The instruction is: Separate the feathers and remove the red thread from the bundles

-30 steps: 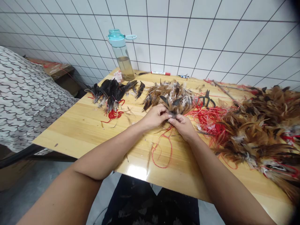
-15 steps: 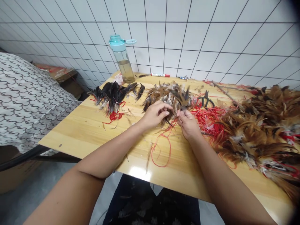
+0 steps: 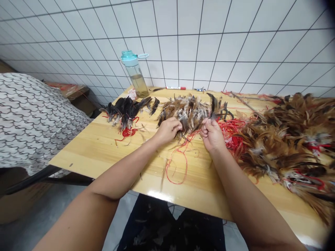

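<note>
My right hand (image 3: 211,134) is closed in a pinch around the lower ends of a few dark feathers (image 3: 215,104), whose tips point up. To its left, my left hand (image 3: 169,130) has its fingers drawn together at the front edge of a pile of brown and white feathers (image 3: 187,109). Whether a feather is between those fingertips is hidden. A loop of red string (image 3: 177,182) lies on the table in front of both hands, running up toward the pile.
A bundle of black feathers (image 3: 125,108) with red string lies left, a water bottle (image 3: 138,82) behind it. Scissors (image 3: 227,113) and tangled red string (image 3: 234,134) are right, beside large brown feather bundles (image 3: 285,139). Markers (image 3: 176,88) lie by the tiled wall. Patterned white cloth (image 3: 39,118) is far left.
My left hand has moved left, away from my right hand, and its fingers have closed at the pile. My right hand has shifted slightly right with the dark feathers. The view has tilted up.
</note>
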`<state>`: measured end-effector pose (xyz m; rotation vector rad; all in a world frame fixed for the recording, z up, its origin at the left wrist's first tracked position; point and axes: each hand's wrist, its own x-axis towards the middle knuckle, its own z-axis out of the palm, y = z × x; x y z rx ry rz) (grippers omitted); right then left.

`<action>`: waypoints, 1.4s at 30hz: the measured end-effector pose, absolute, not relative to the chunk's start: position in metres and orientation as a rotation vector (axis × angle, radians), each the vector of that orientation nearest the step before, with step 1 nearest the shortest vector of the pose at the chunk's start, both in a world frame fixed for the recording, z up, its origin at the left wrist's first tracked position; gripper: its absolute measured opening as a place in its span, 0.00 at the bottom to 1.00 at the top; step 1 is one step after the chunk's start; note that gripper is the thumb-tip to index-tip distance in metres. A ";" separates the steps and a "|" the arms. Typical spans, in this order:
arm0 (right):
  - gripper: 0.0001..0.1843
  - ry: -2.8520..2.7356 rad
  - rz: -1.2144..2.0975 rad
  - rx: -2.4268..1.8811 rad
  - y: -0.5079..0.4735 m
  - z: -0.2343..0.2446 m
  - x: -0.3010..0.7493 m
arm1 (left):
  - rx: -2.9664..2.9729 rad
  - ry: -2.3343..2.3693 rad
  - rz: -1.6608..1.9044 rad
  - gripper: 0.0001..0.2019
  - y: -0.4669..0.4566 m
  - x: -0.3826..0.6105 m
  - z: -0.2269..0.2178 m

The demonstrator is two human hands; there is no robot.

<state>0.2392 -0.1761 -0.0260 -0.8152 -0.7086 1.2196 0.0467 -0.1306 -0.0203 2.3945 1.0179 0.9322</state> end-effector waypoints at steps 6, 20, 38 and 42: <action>0.15 -0.581 1.110 -0.822 -0.171 -0.027 0.256 | 2.078 1.235 1.096 0.07 -0.118 0.032 -0.016; 0.10 -0.402 0.812 -0.850 -0.171 -0.013 0.291 | 1.034 1.046 1.453 0.03 -0.095 0.014 -0.020; 0.14 -0.746 0.632 -0.965 -0.176 -0.008 0.287 | 2.242 1.460 1.510 0.18 -0.114 0.014 -0.003; 0.16 -0.832 1.031 -0.905 -0.183 -0.001 0.255 | 2.296 1.087 1.370 0.15 -0.143 0.036 0.008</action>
